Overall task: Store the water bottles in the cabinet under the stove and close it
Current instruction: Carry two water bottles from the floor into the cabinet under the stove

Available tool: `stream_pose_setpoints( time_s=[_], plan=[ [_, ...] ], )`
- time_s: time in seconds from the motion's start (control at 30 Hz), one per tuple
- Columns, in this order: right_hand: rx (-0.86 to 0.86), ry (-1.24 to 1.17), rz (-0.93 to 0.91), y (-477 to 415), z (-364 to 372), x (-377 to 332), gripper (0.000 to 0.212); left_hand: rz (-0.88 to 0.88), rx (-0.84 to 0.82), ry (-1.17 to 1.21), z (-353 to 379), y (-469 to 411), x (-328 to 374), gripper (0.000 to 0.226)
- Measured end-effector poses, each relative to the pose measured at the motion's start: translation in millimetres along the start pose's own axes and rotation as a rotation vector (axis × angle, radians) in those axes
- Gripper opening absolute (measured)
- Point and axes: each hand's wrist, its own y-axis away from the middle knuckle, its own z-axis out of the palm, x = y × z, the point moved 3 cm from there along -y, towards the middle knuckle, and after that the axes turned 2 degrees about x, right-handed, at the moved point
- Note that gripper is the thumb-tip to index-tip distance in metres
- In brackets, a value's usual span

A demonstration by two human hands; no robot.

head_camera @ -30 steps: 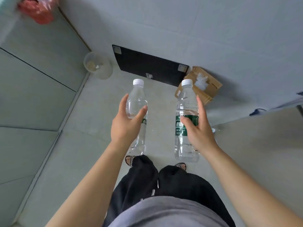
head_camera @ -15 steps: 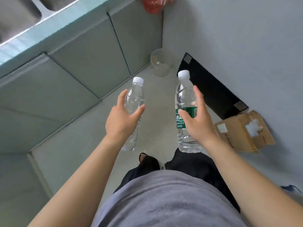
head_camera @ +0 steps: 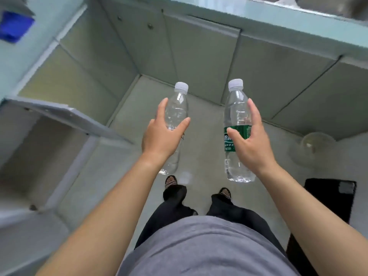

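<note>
My left hand (head_camera: 162,134) grips a clear water bottle (head_camera: 177,108) with a white cap and no visible label, held upright above the floor. My right hand (head_camera: 250,140) grips a second clear water bottle (head_camera: 237,108) with a white cap and a green label. Both bottles hang in front of me at chest height. An open cabinet door (head_camera: 65,114) sticks out at the left, with the dim cabinet interior (head_camera: 37,154) below it. Shut cabinet doors (head_camera: 199,54) run along the far side under the counter edge.
A clear plastic bowl (head_camera: 312,146) lies on the floor at the right, by the cabinets. A black mat (head_camera: 330,196) lies at the lower right. A blue object (head_camera: 14,26) sits on the counter at the upper left. My feet (head_camera: 171,181) stand on grey floor.
The view has swung to the left: the cabinets and the open door have come into view, the cardboard box has left it. Both hands still hold their bottles upright.
</note>
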Motion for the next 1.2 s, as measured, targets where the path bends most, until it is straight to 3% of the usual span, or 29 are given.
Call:
stream_pose_setpoints(
  time_s=[0.43,0.77,1.2],
  plan=[
    [-0.685,0.157,-0.268,26,199,-85,0.075,-0.478,0.495,0.235,-120,70,-159,0.070],
    [-0.977,0.281,-0.406,97,392,-157,0.073,-0.672,0.677,0.308,-242,112,-307,0.068],
    [-1.219,0.366,-0.562,122,557,-215,0.076,-0.789,0.785,0.315,-323,96,-416,0.066]
  ],
)
